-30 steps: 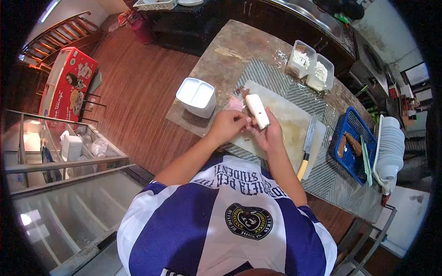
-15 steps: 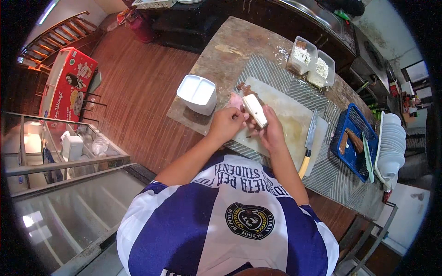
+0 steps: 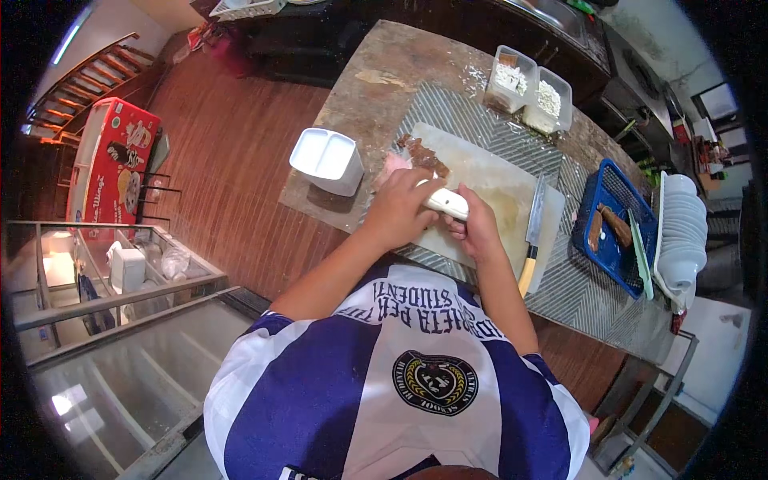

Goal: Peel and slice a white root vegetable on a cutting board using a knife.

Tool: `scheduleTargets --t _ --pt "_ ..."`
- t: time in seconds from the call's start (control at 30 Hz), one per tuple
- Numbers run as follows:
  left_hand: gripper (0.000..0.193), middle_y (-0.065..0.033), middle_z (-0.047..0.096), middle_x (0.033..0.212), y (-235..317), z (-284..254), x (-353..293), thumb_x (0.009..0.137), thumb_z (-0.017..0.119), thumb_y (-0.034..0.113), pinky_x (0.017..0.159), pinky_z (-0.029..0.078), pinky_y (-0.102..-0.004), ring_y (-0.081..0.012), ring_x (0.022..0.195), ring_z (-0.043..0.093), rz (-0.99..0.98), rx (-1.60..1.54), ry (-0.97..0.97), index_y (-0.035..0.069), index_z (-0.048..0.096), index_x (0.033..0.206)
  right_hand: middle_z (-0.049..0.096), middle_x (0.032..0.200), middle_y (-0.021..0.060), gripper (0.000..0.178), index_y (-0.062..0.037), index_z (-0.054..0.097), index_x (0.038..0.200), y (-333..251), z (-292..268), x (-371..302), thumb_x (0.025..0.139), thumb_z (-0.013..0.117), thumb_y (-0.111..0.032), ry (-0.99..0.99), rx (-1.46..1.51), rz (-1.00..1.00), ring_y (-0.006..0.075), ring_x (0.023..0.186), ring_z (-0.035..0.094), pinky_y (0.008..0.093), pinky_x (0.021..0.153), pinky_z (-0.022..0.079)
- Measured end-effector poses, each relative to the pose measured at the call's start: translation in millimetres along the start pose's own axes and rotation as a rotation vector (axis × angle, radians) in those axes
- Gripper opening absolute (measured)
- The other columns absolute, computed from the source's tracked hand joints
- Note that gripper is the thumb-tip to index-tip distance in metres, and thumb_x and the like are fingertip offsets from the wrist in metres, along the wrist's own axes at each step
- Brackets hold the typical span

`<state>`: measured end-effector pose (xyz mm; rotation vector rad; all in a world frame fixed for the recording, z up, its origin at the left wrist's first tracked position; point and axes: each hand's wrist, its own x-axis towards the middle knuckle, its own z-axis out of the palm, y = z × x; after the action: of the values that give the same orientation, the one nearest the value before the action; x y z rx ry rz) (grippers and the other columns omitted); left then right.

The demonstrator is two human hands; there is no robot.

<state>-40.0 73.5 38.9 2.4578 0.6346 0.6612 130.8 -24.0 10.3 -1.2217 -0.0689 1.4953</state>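
Between my two hands, just above the near part of a pale cutting board, is a peeled white root with a small dark spot; its exact kind does not show. My right hand is closed round its right end. The fingers of my left hand wrap over the left end, hiding it. Brown peelings lie on the board's left side, beside something pink partly covered by my left hand. Along the board's right side rests a kitchen knife, its yellow handle toward me.
Left on the table stands a white two-part container. Two clear tubs of white cut pieces sit at the back. To the right are a blue basket with brown unpeeled roots and a rack of white bowls. A striped mat lies beneath the board.
The white root has turned from nearly upright to lying slantwise. My left hand has moved from beside it onto its left end, while my right hand keeps hold. The view has shifted slightly.
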Motion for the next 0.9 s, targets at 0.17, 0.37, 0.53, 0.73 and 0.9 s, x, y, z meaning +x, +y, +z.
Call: scheduleTargets --t 0.17,0.37,0.53,0.73,0.9 --pt "0.05 -0.0121 0.061 0.119 -0.5 11.3 4.1 0.074 0.079 0.013 0.097 0.047 -0.0459 -0.0353 0.113 0.055 -0.015 -0.011 -0.119 0.01 0.062 0.121 0.061 0.067 0.0036 0.043 -0.0092 0.061 0.1 5.4 -1.7 -2.8 0.105 0.045 -0.049 0.058 -0.227 -0.073 0.0065 0.044 0.043 0.0215 0.037 0.027" --pt "0.046 -0.0154 0.06 0.115 14.6 33.2 9.5 0.078 0.078 0.015 0.094 0.047 -0.0472 -0.0385 0.108 0.055 -0.023 -0.013 -0.243 0.005 0.059 0.117 0.065 0.069 0.0088 0.049 -0.0018 0.067 0.096 14.0 -31.8 -4.7 0.104 0.05 -0.048 0.318 -0.629 -0.309 0.0182 0.057 0.058 0.0339 0.054 0.047" --pt "0.044 -0.0178 0.058 0.112 26.0 59.6 18.8 0.081 0.077 0.018 0.091 0.048 -0.0473 -0.0401 0.104 0.056 0.03 -0.024 -0.271 0.001 0.057 0.116 0.067 0.076 0.0155 0.036 -0.0008 0.068 0.098 7.4 -49.0 -37.9 0.099 0.062 -0.037 0.572 -0.895 -0.513 0.0293 0.066 0.063 0.0408 0.068 0.052" --pt "0.041 -0.0179 0.056 0.109 46.4 86.6 32.5 0.081 0.076 0.018 0.084 0.049 -0.0476 -0.0385 0.098 0.056 0.037 -0.025 -0.291 0.001 0.058 0.113 0.064 0.086 0.017 0.02 -0.0014 0.065 0.093 7.9 -97.5 -73.7 0.095 0.065 -0.022 0.836 -1.029 -0.623 0.0328 0.08 0.065 0.0426 0.073 0.051" --pt "0.04 -0.0172 0.056 0.109 54.6 95.4 41.4 0.081 0.076 0.021 0.086 0.049 -0.0469 -0.037 0.099 0.056 0.071 0.066 -0.366 0.001 0.059 0.112 0.063 0.093 0.016 0.018 -0.004 0.064 0.098 16.7 -122.2 -87.9 0.091 0.069 -0.019 0.953 -1.114 -0.515 0.0362 0.088 0.063 0.0455 0.079 0.051"
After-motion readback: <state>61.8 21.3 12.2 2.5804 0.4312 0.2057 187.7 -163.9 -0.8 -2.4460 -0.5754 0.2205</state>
